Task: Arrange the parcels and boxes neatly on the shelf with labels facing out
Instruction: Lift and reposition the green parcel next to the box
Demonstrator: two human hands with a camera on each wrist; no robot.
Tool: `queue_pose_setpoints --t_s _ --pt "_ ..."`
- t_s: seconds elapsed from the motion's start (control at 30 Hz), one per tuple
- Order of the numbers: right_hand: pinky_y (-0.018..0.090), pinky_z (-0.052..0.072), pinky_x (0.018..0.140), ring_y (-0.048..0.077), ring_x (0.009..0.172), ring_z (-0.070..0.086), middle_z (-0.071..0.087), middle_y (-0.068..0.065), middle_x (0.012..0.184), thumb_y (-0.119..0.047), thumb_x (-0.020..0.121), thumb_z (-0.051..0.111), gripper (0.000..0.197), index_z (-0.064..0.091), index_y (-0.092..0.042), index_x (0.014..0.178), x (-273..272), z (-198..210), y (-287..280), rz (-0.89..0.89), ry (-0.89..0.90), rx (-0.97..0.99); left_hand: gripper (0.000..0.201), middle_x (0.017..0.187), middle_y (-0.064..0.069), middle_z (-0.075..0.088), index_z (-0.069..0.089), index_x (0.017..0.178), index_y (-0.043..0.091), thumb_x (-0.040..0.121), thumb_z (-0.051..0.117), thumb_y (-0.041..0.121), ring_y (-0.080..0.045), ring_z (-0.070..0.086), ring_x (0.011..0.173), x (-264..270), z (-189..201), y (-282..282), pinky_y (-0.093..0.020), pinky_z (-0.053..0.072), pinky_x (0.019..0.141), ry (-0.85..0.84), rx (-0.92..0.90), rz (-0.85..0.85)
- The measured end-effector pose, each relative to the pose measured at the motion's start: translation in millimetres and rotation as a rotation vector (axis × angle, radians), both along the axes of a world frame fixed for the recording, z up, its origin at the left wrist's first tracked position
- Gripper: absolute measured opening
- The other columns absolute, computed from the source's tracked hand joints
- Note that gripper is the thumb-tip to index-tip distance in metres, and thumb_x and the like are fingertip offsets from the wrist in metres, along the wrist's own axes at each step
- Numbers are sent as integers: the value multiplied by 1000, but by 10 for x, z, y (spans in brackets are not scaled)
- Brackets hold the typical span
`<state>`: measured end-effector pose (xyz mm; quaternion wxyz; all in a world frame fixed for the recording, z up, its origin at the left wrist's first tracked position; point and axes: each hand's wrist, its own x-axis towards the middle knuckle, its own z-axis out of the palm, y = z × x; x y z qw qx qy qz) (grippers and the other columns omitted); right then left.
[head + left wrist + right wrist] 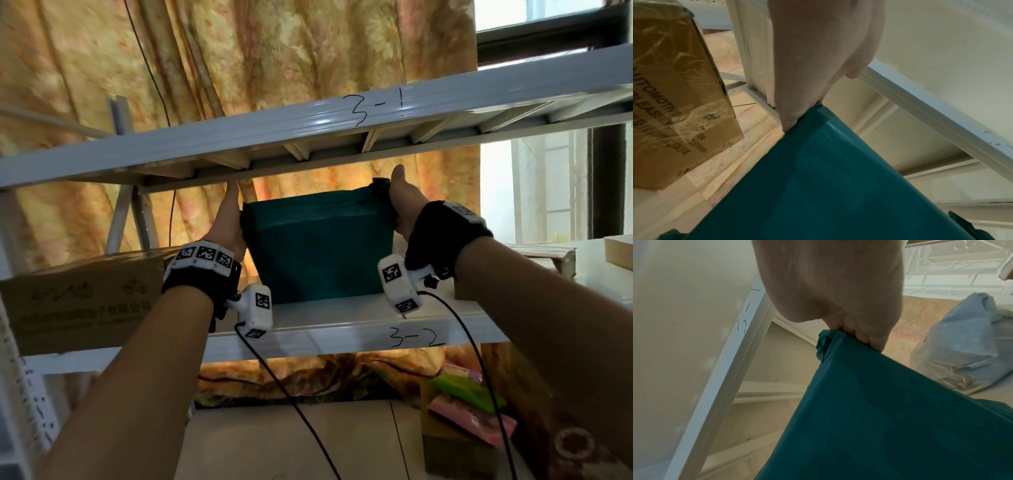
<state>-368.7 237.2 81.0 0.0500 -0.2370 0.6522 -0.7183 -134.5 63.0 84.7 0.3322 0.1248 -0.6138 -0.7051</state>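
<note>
- The left hand (228,224) grips the upper left corner of the teal parcel (322,246); the left wrist view shows its fingers (797,112) curled over that corner's edge.
- The right hand (406,202) grips the upper right corner, where the teal wrapping is bunched; its fingers (869,337) are curled round that fold, thumb pointing up.
- Both wrists carry black straps with white marker blocks, and a black cable trails down from each.
- The teal parcel stands upright on the white shelf board (342,329) marked "3-2", held between the 2 hands, its broad plain face toward the camera. No label shows on that face.
- Above it runs the board (274,130) marked "3-1", close over the fingertips.
- Just to the left on the same board sits a taped brown carton (85,294) with printed lettering, near the parcel but apart from it.
- To the right, the right wrist view shows a pale blue plastic bag parcel (966,344) lying on the board.
- A floral curtain (274,51) hangs behind the rack.
</note>
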Motion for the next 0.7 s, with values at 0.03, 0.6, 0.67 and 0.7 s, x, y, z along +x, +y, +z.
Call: queue_pose_setpoints --t_s 0.03,0.6,0.67,0.7 --pt "49 38 112 35 129 50 53 14 142 -83 68 16 111 45 -9 145 66 -13 30 -14 -1 -4 81 100 -14 69 61 100 5 87 31 79 -25 66 100 6 -8 -21 -36 48 89 4 -12 -11" --pt "43 40 112 25 123 56 59 8 137 -89 71 33 102 49 -17 141 625 -1007 469 26 -200 -40 69 117 -10 69 65 114 15 98 21 65 -20 66 105 380 -1018 266 -36 51 86 55 39 53" --pt "39 42 109 26 120 58 60 7 130 -85 81 31 92 50 -17 138 646 -1107 503 74 -219 -23 81 117 -12 70 65 121 14 90 23 75 -25 66 108 431 -1178 278 -41 51 90 -3 63 28" --pt "36 42 106 26 121 57 59 6 127 -80 87 29 83 50 -18 138 642 -1149 516 98 -233 -24 86 118 -12 70 65 125 15 86 24 80 -26 65 111 453 -1238 283 -45 48 97 -26 74 11"
